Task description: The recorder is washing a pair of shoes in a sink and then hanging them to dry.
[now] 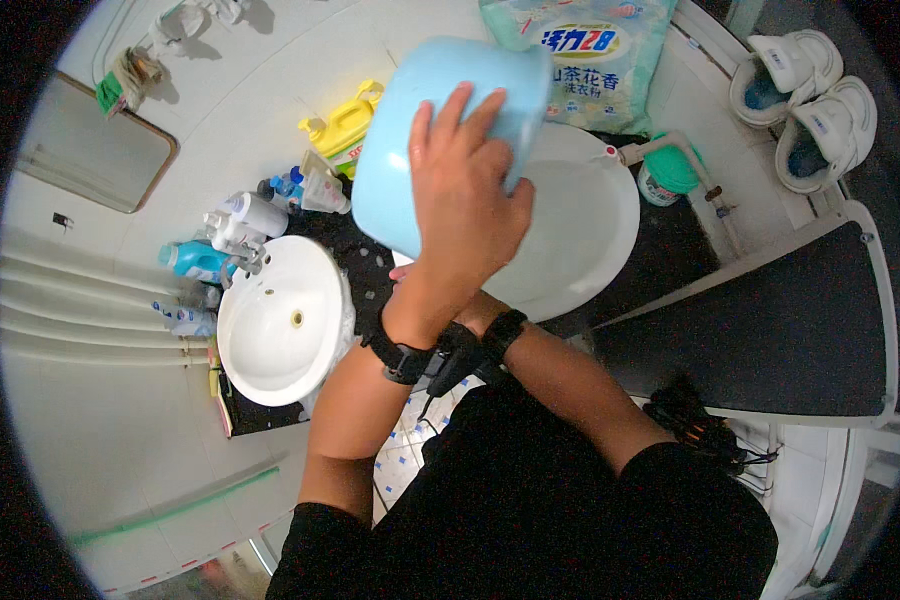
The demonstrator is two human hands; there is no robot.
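A light-blue plastic basin (390, 157) is tilted above a large white oval basin (604, 262), its outer surface facing me. My left hand (469, 180) lies against that outer surface with its fingers spread; its outline is slightly blurred. My right forearm crosses beneath my left wrist. Of my right hand (398, 271) only a small part shows, near the blue basin's lower edge, so its hold is hidden. Black bands circle both wrists.
A white washbasin (270, 352) with a metal faucet (246, 259) stands left on the dark countertop (652, 240). Several bottles (259, 214) line the wall. Behind are a detergent bag (607, 82), a pipe tap (664, 142) and a green-lidded tub (671, 169). White shoes (825, 139) sit far right.
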